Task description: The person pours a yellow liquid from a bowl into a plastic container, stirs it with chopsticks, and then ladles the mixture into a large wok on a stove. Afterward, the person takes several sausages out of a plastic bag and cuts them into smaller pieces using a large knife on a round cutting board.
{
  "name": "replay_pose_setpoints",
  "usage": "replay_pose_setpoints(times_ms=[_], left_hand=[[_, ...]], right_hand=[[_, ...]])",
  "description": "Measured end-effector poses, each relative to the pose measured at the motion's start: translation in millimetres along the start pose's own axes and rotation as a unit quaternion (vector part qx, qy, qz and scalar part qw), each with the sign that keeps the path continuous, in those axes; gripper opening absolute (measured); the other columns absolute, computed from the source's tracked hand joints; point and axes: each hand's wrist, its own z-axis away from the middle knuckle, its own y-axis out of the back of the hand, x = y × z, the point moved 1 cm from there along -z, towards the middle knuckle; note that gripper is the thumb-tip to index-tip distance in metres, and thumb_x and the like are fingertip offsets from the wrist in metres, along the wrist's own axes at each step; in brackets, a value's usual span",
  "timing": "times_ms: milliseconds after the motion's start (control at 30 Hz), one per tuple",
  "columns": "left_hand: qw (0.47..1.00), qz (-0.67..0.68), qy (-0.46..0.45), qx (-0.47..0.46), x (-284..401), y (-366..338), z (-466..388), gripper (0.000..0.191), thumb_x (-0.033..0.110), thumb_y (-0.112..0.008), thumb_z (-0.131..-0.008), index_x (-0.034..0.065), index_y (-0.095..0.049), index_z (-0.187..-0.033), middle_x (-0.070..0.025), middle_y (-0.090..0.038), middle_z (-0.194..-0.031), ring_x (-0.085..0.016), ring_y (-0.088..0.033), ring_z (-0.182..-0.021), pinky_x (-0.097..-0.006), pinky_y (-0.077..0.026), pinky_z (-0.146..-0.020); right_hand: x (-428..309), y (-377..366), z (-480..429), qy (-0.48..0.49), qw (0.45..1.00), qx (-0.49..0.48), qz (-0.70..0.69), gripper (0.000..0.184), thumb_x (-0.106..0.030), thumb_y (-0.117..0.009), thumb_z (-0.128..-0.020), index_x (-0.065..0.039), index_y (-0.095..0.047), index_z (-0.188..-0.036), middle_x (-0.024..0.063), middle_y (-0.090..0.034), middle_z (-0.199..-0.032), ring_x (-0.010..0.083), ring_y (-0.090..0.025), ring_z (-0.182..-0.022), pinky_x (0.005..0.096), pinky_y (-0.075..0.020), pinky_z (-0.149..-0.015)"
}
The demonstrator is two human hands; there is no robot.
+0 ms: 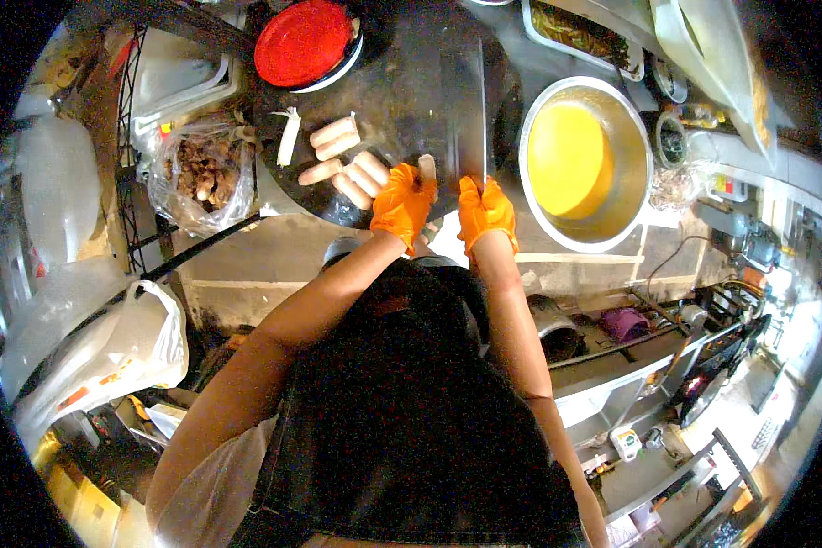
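On the dark round cutting board (397, 75), my left hand (404, 202), in an orange glove, is closed around a pale sausage (427, 168) whose end sticks out past the fingers. Several more pale sausages (335, 137) lie just beyond and to the left of it, near a crumpled white wrapper (288, 137). My right hand (486, 209), gloved the same way, grips a large knife (476, 116); its handle is hidden in the fist and the broad blade points away from me over the board's right part.
A metal pot of yellow liquid (567, 161) stands to the right. Red and white plates (305, 44) sit at the board's far left. Left of the board is a clear bag of brown, lumpy food (205, 168). A tray of dark food (582, 38) lies at the far right.
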Motion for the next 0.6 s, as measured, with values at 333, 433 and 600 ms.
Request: replay_pose_setpoints(times_ms=[333, 433, 600], left_hand=[[0.994, 0.100, 0.000, -0.043, -9, 8, 7, 0.023, 0.027, -0.056, -0.082, 0.0067, -0.056, -0.093, -0.0139, -0.061, -0.088, -0.034, -0.058, -0.082, -0.0406, -0.045, -0.071], [0.989, 0.127, 0.026, -0.066, -7, 11, 7, 0.025, 0.028, -0.055, -0.082, 0.0066, -0.056, -0.094, -0.0153, -0.060, -0.092, -0.035, -0.058, -0.083, -0.0411, -0.045, -0.072], [0.989, 0.124, 0.026, -0.075, 3, 20, 7, 0.027, 0.030, -0.055, -0.081, 0.0062, -0.056, -0.094, -0.0161, -0.060, -0.091, -0.036, -0.057, -0.085, -0.0420, -0.045, -0.073]], right_hand=[[-13, -20, 7, 0.110, 0.981, 0.023, 0.161, 0.041, -0.040, -0.049, -0.086, -0.006, -0.057, -0.107, 0.0184, -0.064, -0.080, 0.0299, -0.062, -0.061, 0.0378, -0.0478, -0.057], [-35, -17, 22, 0.114, 0.963, 0.044, 0.238, 0.043, -0.043, -0.043, -0.087, -0.008, -0.058, -0.106, 0.0213, -0.062, -0.094, 0.0400, -0.058, -0.090, 0.0464, -0.0458, -0.076], [-33, -17, 21, 0.164, 0.954, 0.063, 0.242, 0.042, -0.042, -0.044, -0.087, -0.007, -0.058, -0.106, 0.0221, -0.062, -0.093, 0.0407, -0.058, -0.088, 0.0465, -0.0464, -0.074]])
